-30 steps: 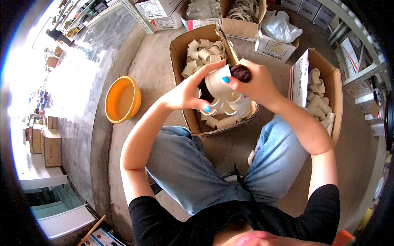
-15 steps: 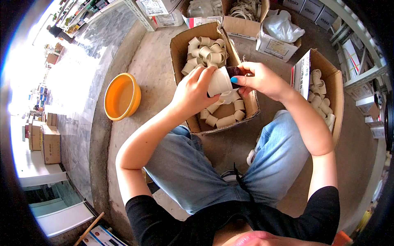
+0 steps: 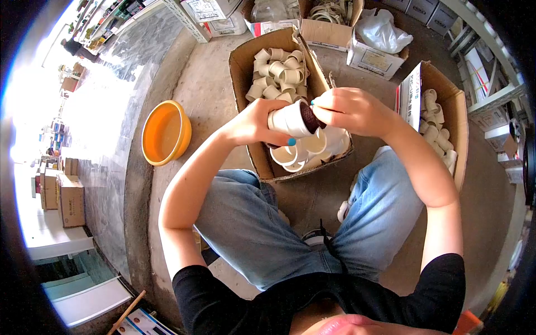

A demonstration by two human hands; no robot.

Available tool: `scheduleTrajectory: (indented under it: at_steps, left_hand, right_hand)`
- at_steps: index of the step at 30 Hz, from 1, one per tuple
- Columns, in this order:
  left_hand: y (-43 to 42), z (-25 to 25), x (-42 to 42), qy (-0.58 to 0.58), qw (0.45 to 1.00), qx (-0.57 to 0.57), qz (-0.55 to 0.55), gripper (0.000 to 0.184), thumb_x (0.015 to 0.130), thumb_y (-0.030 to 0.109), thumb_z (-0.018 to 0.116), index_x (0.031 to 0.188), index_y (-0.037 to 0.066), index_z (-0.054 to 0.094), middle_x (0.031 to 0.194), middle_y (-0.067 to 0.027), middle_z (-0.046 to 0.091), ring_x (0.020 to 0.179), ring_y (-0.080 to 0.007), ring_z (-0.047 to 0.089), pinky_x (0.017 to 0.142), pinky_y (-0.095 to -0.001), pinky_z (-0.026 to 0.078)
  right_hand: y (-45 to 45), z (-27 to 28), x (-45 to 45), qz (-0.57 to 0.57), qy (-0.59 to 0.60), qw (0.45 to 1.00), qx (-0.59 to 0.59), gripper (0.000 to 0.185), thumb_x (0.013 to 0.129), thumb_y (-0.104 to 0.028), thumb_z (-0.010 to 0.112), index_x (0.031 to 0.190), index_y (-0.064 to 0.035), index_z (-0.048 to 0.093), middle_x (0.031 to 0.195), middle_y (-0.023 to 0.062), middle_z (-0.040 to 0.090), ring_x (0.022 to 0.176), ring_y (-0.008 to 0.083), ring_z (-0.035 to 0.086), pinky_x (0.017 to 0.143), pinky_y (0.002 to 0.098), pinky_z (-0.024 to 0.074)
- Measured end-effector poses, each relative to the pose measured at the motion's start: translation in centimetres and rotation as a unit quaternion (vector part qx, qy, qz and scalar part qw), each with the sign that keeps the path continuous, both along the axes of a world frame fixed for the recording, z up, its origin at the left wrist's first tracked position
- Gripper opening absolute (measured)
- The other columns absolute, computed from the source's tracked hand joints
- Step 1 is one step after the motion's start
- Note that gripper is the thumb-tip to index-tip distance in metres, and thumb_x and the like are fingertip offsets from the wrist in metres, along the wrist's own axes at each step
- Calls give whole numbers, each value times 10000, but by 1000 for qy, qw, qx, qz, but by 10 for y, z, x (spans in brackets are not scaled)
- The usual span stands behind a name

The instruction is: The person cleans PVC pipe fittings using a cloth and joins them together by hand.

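Observation:
My left hand [image 3: 250, 124] is wrapped round a white plastic pipe fitting [image 3: 286, 119], which I hold tilted on its side above a cardboard box [image 3: 316, 62]. A dark brown cloth [image 3: 309, 117] shows at the fitting's right-hand mouth. My right hand [image 3: 353, 111] pinches the cloth's edge, fingers pressed together beside that mouth. Below my hands, larger white pipe fittings [image 3: 298, 155] lie in the near part of the box. Smaller cream pipe elbows [image 3: 279, 70] are heaped at its far end.
An orange basin [image 3: 166, 133] stands on the floor to the left. On the right is another cardboard box [image 3: 455, 106] of cream fittings. More boxes, one with a clear plastic bag [image 3: 382, 32], line the back. Far off at upper left is a person [image 3: 78, 49].
The white fitting has turned, so its mouth with the brown cloth faces more toward me. My right hand has closed to a pinch. Larger white fittings now show in the box's near part.

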State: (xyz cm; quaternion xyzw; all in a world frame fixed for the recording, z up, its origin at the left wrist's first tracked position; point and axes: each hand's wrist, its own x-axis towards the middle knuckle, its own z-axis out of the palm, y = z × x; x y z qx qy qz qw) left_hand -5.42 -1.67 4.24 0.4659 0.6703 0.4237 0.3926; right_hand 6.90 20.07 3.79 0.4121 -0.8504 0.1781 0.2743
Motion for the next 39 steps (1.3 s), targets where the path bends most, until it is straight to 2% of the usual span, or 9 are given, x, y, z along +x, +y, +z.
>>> scheduleTrajectory:
  at_steps: [4, 5, 8, 11, 19, 27, 30, 34, 39]
  left_hand:
    - [-2, 6, 4, 113, 992, 46, 45, 509, 577, 169, 734, 1024, -21, 583, 856, -117, 626, 786, -187, 602, 740, -304, 470]
    - [-3, 7, 9, 174, 980, 66, 76, 500, 580, 170, 729, 1023, -13, 585, 852, -124, 627, 783, -206, 611, 741, -310, 474]
    - [-7, 3, 22, 431, 888, 106, 123, 604, 551, 185, 743, 1095, 46, 523, 911, -126, 559, 830, -306, 574, 713, -375, 490]
    - [-11, -2, 27, 516, 839, 145, 94, 665, 526, 162, 747, 1130, 42, 495, 939, -99, 521, 859, -270, 535, 717, -353, 485]
    - [-10, -5, 24, 602, 777, 176, 53, 764, 480, 151, 747, 1185, 23, 483, 1030, -109, 540, 929, -279, 548, 775, -361, 494]
    - [-7, -14, 32, 583, 796, 163, -6, 768, 488, 198, 739, 1183, 0, 478, 1036, -132, 537, 948, -286, 545, 776, -348, 491]
    - [-4, -12, 36, 512, 849, 125, 20, 675, 524, 219, 756, 1117, -1, 519, 948, -143, 570, 865, -294, 576, 741, -352, 497]
    - [0, -18, 36, 322, 944, 44, 60, 550, 566, 299, 740, 994, -9, 585, 804, -172, 618, 761, -290, 619, 685, -371, 492]
    - [-1, -14, 17, 52, 998, -14, 26, 475, 578, 246, 745, 943, -25, 607, 782, -130, 631, 731, -168, 595, 681, -310, 460]
  right_hand:
    - [-2, -5, -6, -92, 16, 995, -32, 330, 706, 11, 605, 1025, -39, 540, 963, 113, 554, 862, 237, 573, 769, 305, 487]
    - [-1, -5, -4, -124, -177, 961, -171, 322, 735, 54, 586, 1036, -47, 529, 959, 100, 554, 864, 178, 570, 772, 262, 478]
    - [10, -14, -5, -49, -595, 596, -538, 262, 871, -245, 535, 1012, -26, 513, 876, 83, 584, 735, 148, 613, 620, 261, 516]
    - [4, -13, -2, -47, -717, 420, -555, 380, 893, -353, 510, 1007, 10, 505, 791, 96, 598, 640, 165, 614, 555, 263, 521]
    - [-14, -15, 0, -26, -734, 487, -472, 324, 844, -180, 608, 1071, 25, 501, 861, 112, 625, 653, 168, 623, 551, 254, 534]
    - [-13, 5, 10, -142, -647, 716, -222, 167, 752, -37, 638, 896, 25, 581, 700, 90, 608, 617, 171, 615, 491, 271, 494]
    - [-10, -18, 9, -102, -260, 959, -52, 215, 706, -81, 673, 886, 6, 594, 716, 110, 603, 667, 234, 613, 580, 300, 493]
    - [-14, -12, 12, -135, -13, 984, 116, 192, 660, -137, 605, 811, -22, 574, 715, 63, 538, 710, 209, 550, 636, 296, 483]
    - [-15, -7, 12, -130, 113, 977, 122, 254, 675, -118, 565, 909, -18, 580, 737, 45, 524, 722, 172, 527, 621, 280, 493]
